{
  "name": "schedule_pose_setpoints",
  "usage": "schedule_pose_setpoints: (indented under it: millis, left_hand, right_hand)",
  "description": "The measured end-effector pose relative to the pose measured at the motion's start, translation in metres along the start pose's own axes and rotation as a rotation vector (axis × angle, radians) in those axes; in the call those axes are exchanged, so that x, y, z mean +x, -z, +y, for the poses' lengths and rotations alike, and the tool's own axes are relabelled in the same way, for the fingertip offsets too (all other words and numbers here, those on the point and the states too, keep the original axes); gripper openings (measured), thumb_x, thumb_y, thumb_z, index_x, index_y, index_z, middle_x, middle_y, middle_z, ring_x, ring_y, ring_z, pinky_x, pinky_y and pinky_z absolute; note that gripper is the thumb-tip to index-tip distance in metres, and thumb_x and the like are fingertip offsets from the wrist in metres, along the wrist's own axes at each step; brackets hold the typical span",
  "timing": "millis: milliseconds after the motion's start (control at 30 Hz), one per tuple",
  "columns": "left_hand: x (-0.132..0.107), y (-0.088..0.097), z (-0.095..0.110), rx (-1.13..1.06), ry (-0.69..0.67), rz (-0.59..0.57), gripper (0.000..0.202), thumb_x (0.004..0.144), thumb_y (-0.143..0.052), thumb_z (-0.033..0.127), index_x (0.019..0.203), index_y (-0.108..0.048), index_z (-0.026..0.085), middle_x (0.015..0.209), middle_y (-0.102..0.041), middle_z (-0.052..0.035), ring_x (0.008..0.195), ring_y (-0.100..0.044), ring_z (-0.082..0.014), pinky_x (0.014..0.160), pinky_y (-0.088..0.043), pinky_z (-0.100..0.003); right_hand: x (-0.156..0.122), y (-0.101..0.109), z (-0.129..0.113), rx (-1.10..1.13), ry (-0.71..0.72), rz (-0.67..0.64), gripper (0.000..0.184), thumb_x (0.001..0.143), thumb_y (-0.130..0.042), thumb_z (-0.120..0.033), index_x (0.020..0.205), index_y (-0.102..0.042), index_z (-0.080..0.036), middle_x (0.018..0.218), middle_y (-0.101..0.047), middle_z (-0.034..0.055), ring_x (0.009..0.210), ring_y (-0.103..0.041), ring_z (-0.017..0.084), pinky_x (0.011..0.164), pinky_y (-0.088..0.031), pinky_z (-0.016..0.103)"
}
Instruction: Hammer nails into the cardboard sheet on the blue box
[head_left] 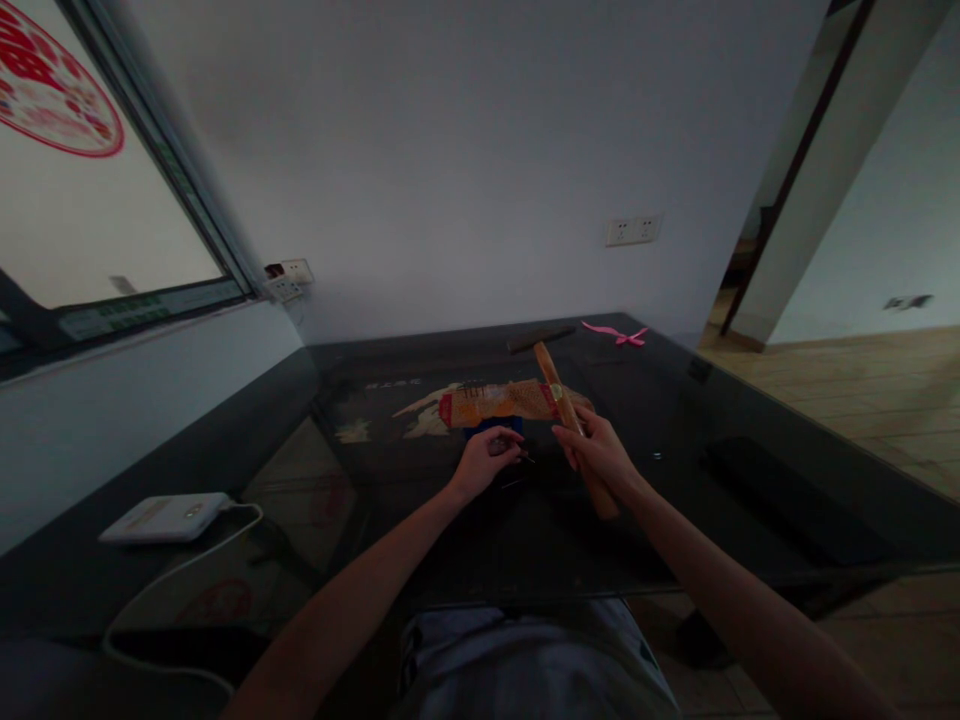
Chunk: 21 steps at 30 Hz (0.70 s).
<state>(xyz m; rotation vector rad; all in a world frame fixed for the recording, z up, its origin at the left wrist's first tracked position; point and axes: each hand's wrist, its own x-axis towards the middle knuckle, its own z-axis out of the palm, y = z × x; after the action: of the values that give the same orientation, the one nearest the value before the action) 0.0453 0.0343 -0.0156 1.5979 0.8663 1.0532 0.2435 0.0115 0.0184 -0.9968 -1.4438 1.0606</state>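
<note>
My right hand (596,450) is wrapped round the wooden handle of a hammer (555,380). The hammer's dark head points away from me, above the far part of the table. To its left, my left hand (487,460) is closed in a pinch near the tabletop. A small, thin piece pokes out past its fingertips, too dim to name. Just beyond that hand lies something blue (491,428), partly covered. Behind both hands is a brown and red printed packet (495,402), and the hammer crosses in front of its right part.
A white power bank (169,518) with a white cable is at the left of the dark glossy table (420,560). A pink ribbon (626,338) lies at the far right corner. A tiny shiny piece (657,456) and a long black object (795,500) are on the right.
</note>
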Motion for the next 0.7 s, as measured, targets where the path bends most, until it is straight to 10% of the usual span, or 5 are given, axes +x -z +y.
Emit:
schedule_pose_setpoints:
  millis: [433,700]
  left_hand:
    - [-0.002,-0.002,0.006,0.14,-0.018,-0.07,0.024,0.07,-0.067,0.023,0.091,-0.063,0.012,0.084,-0.069,-0.0072,0.079,-0.065,-0.0171,0.077,-0.052,-0.031]
    - [-0.008,0.007,0.061,0.458,-0.322,-0.01,0.018,0.073,-0.065,0.033,0.08,-0.067,0.016,0.08,-0.068,-0.0034,0.077,-0.063,-0.0156,0.075,-0.049,-0.027]
  right_hand:
    - [0.0,-0.001,0.0,0.026,-0.014,0.016,0.037,0.071,-0.062,-0.036,0.1,-0.052,-0.016,0.047,-0.048,-0.0092,0.031,-0.043,0.007,0.032,-0.034,0.019]
    - [-0.002,-0.003,-0.005,0.007,-0.038,0.055,0.036,0.069,-0.062,-0.036,0.097,-0.052,-0.016,0.046,-0.048,-0.0089,0.031,-0.042,0.008,0.032,-0.034,0.02]
